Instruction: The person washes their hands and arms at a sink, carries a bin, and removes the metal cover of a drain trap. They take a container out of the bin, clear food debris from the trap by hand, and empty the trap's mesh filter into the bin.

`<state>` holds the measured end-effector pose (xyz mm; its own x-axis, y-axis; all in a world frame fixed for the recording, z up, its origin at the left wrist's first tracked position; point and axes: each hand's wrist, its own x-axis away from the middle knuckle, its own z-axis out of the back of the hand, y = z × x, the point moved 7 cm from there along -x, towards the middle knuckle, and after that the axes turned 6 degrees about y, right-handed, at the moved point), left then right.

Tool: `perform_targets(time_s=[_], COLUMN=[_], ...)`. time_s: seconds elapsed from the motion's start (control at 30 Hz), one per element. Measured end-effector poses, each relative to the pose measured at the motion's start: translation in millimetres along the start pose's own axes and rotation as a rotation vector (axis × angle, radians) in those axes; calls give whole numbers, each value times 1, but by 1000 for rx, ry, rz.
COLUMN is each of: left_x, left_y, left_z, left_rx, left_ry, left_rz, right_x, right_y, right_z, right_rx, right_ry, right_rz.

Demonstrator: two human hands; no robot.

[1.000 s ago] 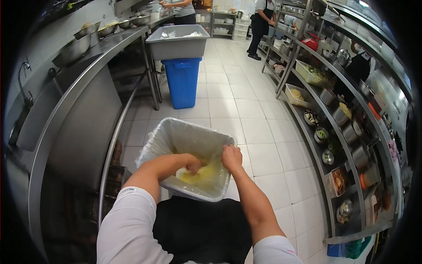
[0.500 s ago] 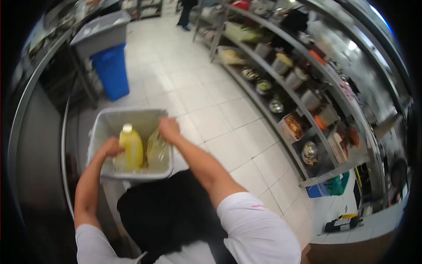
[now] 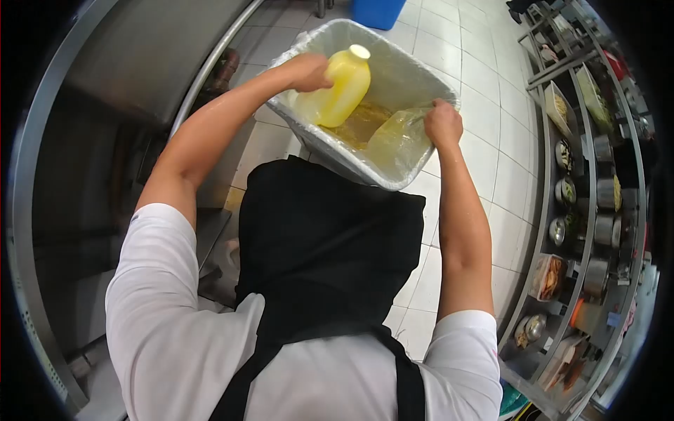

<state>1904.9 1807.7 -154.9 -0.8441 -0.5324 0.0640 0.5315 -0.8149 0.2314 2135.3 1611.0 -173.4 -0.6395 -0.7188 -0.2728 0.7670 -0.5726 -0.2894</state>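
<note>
A yellow plastic jug (image 3: 347, 88) with a white cap leans to the right inside a grey bin (image 3: 351, 163) lined with a clear bag. My left hand (image 3: 310, 72) is closed around the jug's left side; the handle itself is hidden. At the bin's right rim, my right hand (image 3: 444, 123) pinches a crumpled, see-through plastic bag (image 3: 399, 137) that hangs inside. Yellowish material (image 3: 361, 123) shows at the bottom of the bin, between the jug and the bag.
A blue bin (image 3: 378, 11) stands on the tiled floor beyond. Metal shelves (image 3: 586, 168) along the right hold bowls, tubs and food containers. To the left runs a steel counter with a metal rail (image 3: 210, 59). A black apron (image 3: 326, 238) hangs before the grey bin.
The view has swung downward and turned, so the bin appears higher and farther right. The jug is tilted more. Both hands keep their holds, and the bag is spread wider.
</note>
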Motion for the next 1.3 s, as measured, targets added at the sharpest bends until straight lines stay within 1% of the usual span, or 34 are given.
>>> perform_targets(time_s=[0.07, 0.17, 0.23, 0.27, 0.37, 0.4, 0.5, 0.6, 0.7, 0.73, 0.83, 0.9, 0.93, 1.03, 1.13, 1.23, 1.27, 1.3], left_x=[0, 3, 1, 2, 6, 9, 12, 7, 9, 14, 10, 18, 25, 24, 31, 33, 32, 26], left_y=[4, 4, 0, -5, -9, -8, -7, -7, -13, -13, -4, 6, 7, -8, -2, -4, -7, -8], left_z=[19, 18, 11, 7, 36, 36, 10, 34, 16, 8, 46, 56, 58, 37, 70, 47, 39, 48], left_rx=[20, 36, -11, -37, 74, 73, -21, 16, -37, 24, 85, 15, -22, -25, 21, -106, -89, -85], left_ry=[243, 173, 25, -50, 329, 393, 43, 317, 243, 106, 298, 363, 393, 225, 572, 324, 250, 326], left_rz=[-77, 1, 75, 113, 135, 111, 160, 129, 119, 201, 184, 161, 156, 225, 192, 170, 219, 196], right_x=[-2, 0, -1, 0, -1, -2, 1, 0, 0, 1, 1, -1, 2, 2, 3, 4, 2, -1], right_y=[-2, 0, -1, -3, -1, 1, -7, -1, -1, -2, 1, 1, -2, -6, -3, -5, -6, -7], right_z=[2, 0, -2, -1, -5, -6, 1, -6, -3, -3, -5, -7, 0, 3, 3, 2, 3, 2], right_rx=[0, 11, 28, 20, 8, 11, 38, 27, -5, -5, -5, -18, -48, -40, -11, -24, -30, -31], right_ry=[1, -10, -32, -17, 16, 11, -38, -34, -20, -27, -30, -18, -5, -28, -52, -30, -16, -14], right_rz=[-1, 10, 12, 49, 61, 54, 71, 64, 54, 59, 65, 87, 51, 74, 81, 86, 85, 100])
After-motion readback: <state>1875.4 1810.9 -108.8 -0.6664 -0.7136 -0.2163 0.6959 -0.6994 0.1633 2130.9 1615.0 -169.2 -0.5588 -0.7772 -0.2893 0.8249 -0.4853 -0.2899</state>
